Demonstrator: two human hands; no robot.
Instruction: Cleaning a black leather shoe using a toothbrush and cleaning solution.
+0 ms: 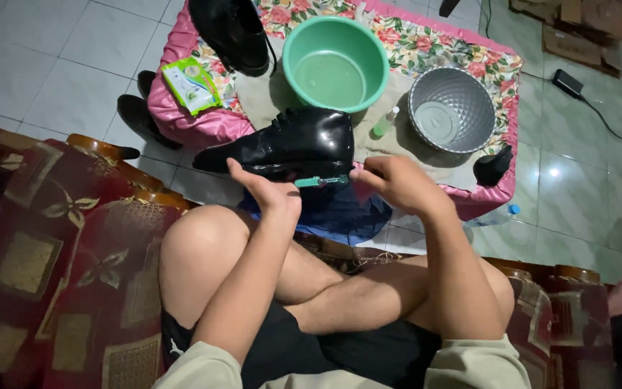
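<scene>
My left hand [268, 191] grips a shiny black leather shoe [289, 140] from below, with its toe pointing left. My right hand [396, 184] holds a green toothbrush [322, 181] against the shoe's sole edge near the heel. Both hands hover above my crossed bare legs, in front of a low floral-covered table [491, 68]. A second black shoe [232, 32] rests on the table's far left.
On the table stand a green basin [336, 61] of water, a silver metal bowl [451, 108], a small clear bottle [384, 122], a green wipes packet [191, 84] and a black cloth [492, 166]. A blue cloth [347, 212] lies below. Red patterned sofa cushions [59, 252] flank me.
</scene>
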